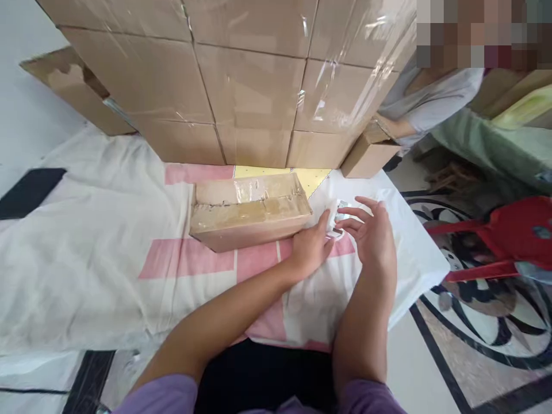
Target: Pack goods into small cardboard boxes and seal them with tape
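Observation:
My left hand (311, 248) is closed around a small white object (332, 221), thumb on the near side and fingers on the far side. That object has a grey patch on it, but its kind is not clear. My right hand (370, 233) is just to the right, palm turned toward it, with fingers bent and apart. Its fingertips overlap the white object in view; I cannot tell whether they touch it. Directly left of my left hand lies a taped cardboard box (254, 215), its top flaps closed.
Stacked cardboard boxes (254, 86) wrapped in clear film rise behind the cloth-covered table (107, 276). A smaller carton (368, 155) stands at the right by another person's arm (399, 126). A dark flat item (32, 192) lies far left. A red chair (517, 236) is right.

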{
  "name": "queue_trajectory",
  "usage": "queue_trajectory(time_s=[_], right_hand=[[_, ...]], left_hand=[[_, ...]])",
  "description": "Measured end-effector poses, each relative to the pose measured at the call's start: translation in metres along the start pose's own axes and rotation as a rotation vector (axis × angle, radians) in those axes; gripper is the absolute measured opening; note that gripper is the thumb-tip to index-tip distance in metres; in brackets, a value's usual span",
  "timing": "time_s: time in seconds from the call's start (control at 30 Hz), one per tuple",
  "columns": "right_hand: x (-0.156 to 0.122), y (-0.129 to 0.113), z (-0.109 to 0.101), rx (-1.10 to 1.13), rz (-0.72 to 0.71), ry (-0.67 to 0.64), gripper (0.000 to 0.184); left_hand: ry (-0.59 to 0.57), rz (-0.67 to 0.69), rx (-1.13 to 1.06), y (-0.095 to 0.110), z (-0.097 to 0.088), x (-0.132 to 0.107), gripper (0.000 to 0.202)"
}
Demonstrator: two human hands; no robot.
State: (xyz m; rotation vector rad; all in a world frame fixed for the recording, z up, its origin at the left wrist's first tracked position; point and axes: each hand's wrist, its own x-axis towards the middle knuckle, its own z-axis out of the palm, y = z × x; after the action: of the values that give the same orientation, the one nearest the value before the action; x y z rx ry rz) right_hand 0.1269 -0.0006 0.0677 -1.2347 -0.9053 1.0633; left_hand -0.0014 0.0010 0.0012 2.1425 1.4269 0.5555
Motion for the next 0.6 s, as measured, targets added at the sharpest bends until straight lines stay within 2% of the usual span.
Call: queue_trajectory(time_s=[0.13,0.3,0.37,0.5,0.6], right_hand=[[-0.006,0.002,0.009,-0.105,-0.041,0.018,0.047],[-0.006,0.003,0.010,-0.138,-0.049,0.075,0.047],[-0.007,0.002,0.011,-0.132,-0.049,0.106,0.044],[-0.011,-0.001,0.017,-0.041,0.000,0.065,0.039],[-0.010,0.002,0.016,-0.132,-0.080,0.141,0.032]], left_hand=[[-0.057,-0.039,0.004,0.001,-0.003,0.002,0.075],[-0.051,-0.054,0.027,0.002,-0.003,0.003,0.075],[-0.050,-0.050,0.021,0.001,-0.004,0.002,0.076],[-0.053,-0.068,-0.014,0.001,-0.007,0.002,0.074],[-0.049,-0.079,-0.025,0.000,-0.007,0.003,0.073]])
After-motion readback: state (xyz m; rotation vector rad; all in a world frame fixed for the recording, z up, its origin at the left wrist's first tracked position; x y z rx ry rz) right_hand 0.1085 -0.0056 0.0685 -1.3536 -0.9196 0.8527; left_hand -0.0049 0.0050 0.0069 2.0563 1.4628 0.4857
